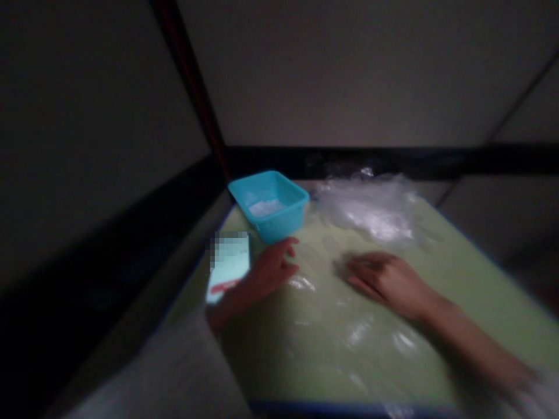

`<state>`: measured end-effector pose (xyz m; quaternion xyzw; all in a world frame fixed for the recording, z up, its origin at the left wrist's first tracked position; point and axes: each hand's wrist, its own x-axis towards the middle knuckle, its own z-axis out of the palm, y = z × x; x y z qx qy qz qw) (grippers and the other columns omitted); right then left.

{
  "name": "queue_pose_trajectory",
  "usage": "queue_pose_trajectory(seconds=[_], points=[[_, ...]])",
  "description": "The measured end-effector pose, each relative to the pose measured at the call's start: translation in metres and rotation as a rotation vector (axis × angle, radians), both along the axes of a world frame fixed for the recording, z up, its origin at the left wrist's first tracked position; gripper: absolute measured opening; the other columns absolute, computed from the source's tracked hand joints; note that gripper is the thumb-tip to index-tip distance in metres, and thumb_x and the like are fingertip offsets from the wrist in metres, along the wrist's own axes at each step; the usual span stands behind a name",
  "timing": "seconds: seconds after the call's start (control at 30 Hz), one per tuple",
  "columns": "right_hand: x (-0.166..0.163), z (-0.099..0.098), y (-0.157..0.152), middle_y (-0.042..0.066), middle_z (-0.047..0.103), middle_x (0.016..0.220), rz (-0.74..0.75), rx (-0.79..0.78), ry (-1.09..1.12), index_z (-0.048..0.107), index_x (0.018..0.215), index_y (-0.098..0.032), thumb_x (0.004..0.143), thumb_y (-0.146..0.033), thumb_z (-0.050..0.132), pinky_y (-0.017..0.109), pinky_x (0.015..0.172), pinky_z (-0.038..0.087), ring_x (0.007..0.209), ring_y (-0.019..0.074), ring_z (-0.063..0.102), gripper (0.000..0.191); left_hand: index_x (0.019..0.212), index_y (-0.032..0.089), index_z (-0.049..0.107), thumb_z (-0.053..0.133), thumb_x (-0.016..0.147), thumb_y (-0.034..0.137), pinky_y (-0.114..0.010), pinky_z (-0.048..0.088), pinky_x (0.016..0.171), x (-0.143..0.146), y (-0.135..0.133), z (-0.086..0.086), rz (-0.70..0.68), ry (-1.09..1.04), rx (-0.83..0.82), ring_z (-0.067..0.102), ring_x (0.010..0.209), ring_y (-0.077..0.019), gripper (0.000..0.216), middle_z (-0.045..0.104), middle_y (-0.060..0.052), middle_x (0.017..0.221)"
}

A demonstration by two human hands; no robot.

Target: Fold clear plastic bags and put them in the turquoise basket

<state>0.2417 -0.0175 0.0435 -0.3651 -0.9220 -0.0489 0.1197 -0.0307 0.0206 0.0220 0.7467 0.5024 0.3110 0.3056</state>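
Observation:
The picture is dim and blurred. My left hand rests on a pale green table, just in front of a turquoise plastic tub and beside a lit phone. Its fingers look loosely curled with nothing plainly in them. My right hand lies flat on the table, fingers stretched to the left, over shiny clear plastic film. A heap of crumpled clear plastic sits behind it. Something white lies inside the tub.
The table has a blue edge and stands in a corner against plain walls with a dark skirting band. A dark reddish post rises behind the tub. A pale cloth-like mass fills the lower left.

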Motion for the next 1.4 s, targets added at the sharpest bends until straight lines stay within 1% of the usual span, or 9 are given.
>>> queue_pose_trajectory(seconds=[0.13, 0.27, 0.5, 0.6, 0.67, 0.8, 0.97, 1.1, 1.4], points=[[0.000, -0.003, 0.000, 0.013, 0.071, 0.098, -0.003, -0.013, -0.021, 0.067, 0.104, -0.012, 0.099, -0.032, 0.034, 0.041, 0.083, 0.053, 0.092, 0.0252, 0.067, 0.039, 0.117, 0.020, 0.058, 0.055, 0.067, 0.005, -0.031, 0.049, 0.078, -0.001, 0.002, -0.001, 0.061, 0.072, 0.065, 0.060, 0.079, -0.0179, 0.053, 0.063, -0.006, 0.104], [-0.002, -0.005, 0.001, 0.012, 0.071, 0.095, -0.042, -0.019, -0.037, 0.065, 0.102, -0.014, 0.099, -0.033, 0.034, 0.039, 0.078, 0.053, 0.086, 0.0236, 0.067, 0.037, 0.121, 0.017, 0.054, 0.046, 0.075, 0.005, -0.037, 0.049, 0.088, -0.003, 0.001, -0.005, 0.045, 0.321, 0.203, 0.063, 0.091, -0.0214, 0.048, 0.063, -0.009, 0.111], [-0.010, -0.004, -0.004, 0.009, 0.068, 0.082, -0.148, -0.070, -0.060, 0.063, 0.101, -0.015, 0.098, -0.035, 0.036, 0.037, 0.066, 0.053, 0.074, 0.0229, 0.066, 0.034, 0.125, 0.019, 0.049, 0.043, 0.084, 0.006, -0.040, 0.051, 0.091, -0.007, -0.001, -0.008, 0.056, 0.684, 0.433, 0.056, 0.116, -0.0263, 0.044, 0.055, -0.012, 0.129], [-0.013, -0.007, -0.005, 0.012, 0.070, 0.095, -0.149, -0.068, 0.001, 0.062, 0.110, -0.013, 0.097, -0.036, 0.036, 0.040, 0.073, 0.055, 0.084, 0.0253, 0.068, 0.037, 0.122, 0.016, 0.051, 0.043, 0.087, 0.009, -0.045, 0.047, 0.099, -0.001, -0.003, -0.005, 0.034, 0.697, 0.531, 0.050, 0.122, -0.0276, 0.036, 0.055, -0.014, 0.127], [-0.017, -0.012, -0.007, 0.017, 0.068, 0.109, -0.160, -0.046, 0.083, 0.058, 0.120, -0.009, 0.097, -0.038, 0.036, 0.041, 0.080, 0.055, 0.097, 0.0275, 0.066, 0.042, 0.123, 0.015, 0.050, 0.042, 0.091, 0.016, -0.044, 0.042, 0.105, 0.005, -0.005, -0.006, -0.060, 0.639, 0.576, 0.047, 0.126, -0.0256, 0.033, 0.054, -0.013, 0.129], [-0.029, -0.027, -0.009, 0.023, 0.050, 0.136, -0.163, -0.004, 0.199, 0.042, 0.136, -0.002, 0.095, -0.042, 0.038, 0.044, 0.099, 0.047, 0.125, 0.0299, 0.050, 0.058, 0.138, 0.013, 0.035, 0.042, 0.094, 0.029, -0.040, 0.034, 0.112, 0.014, -0.006, -0.019, -0.267, 0.583, 0.528, 0.034, 0.137, -0.0234, 0.047, 0.037, -0.015, 0.147], [-0.035, -0.048, -0.009, 0.021, 0.028, 0.150, -0.155, 0.001, 0.167, 0.023, 0.147, -0.005, 0.093, -0.049, 0.040, 0.048, 0.110, 0.033, 0.139, 0.0296, 0.026, 0.072, 0.144, 0.007, 0.023, 0.039, 0.095, 0.041, -0.041, 0.026, 0.116, 0.014, -0.004, -0.033, -0.332, 0.593, 0.459, 0.019, 0.143, -0.0244, 0.062, 0.025, -0.018, 0.152], [-0.033, -0.057, -0.008, 0.021, 0.026, 0.150, -0.157, 0.007, 0.130, 0.017, 0.148, -0.005, 0.095, -0.052, 0.034, 0.048, 0.111, 0.031, 0.140, 0.0294, 0.022, 0.073, 0.144, 0.008, 0.024, 0.035, 0.095, 0.045, -0.042, 0.023, 0.116, 0.013, -0.002, -0.035, -0.327, 0.606, 0.443, 0.018, 0.143, -0.0243, 0.062, 0.024, -0.017, 0.152], [-0.025, -0.061, -0.009, 0.019, 0.028, 0.149, -0.130, -0.061, 0.048, 0.024, 0.147, -0.007, 0.093, -0.059, 0.031, 0.046, 0.112, 0.029, 0.139, 0.0298, 0.027, 0.076, 0.141, 0.011, 0.033, 0.031, 0.097, 0.042, -0.042, 0.025, 0.114, 0.014, -0.003, -0.031, -0.316, 0.664, 0.452, 0.020, 0.142, -0.0248, 0.055, 0.029, -0.015, 0.151]])
